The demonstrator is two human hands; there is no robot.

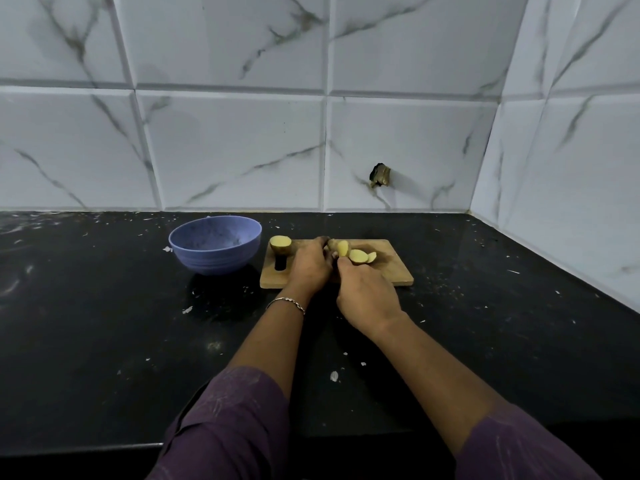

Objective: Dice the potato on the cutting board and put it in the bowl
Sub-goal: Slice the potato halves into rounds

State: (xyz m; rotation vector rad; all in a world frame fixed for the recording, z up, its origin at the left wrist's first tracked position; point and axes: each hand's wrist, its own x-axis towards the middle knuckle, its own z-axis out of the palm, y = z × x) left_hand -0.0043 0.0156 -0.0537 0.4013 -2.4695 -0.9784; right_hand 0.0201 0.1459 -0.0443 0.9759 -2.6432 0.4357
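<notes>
Blue bowl [214, 261], showing only its speckled inside, stands beside a wooden cutting board [391, 271] bearing a skin-on potato half [280, 244] and pale yellow slices [358, 256]. The left hand [310, 268] grips the uncut piece [333, 244]. The right hand [365, 296] curls at the slices, its grip impossible to tell.

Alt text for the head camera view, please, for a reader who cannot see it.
Two hands meet over a wooden cutting board: the left hand holds a partly sliced potato, the right hand is at the cut slices, with no knife visible. A potato half sits at the board's left end, next to a blue bowl on a black counter.
</notes>
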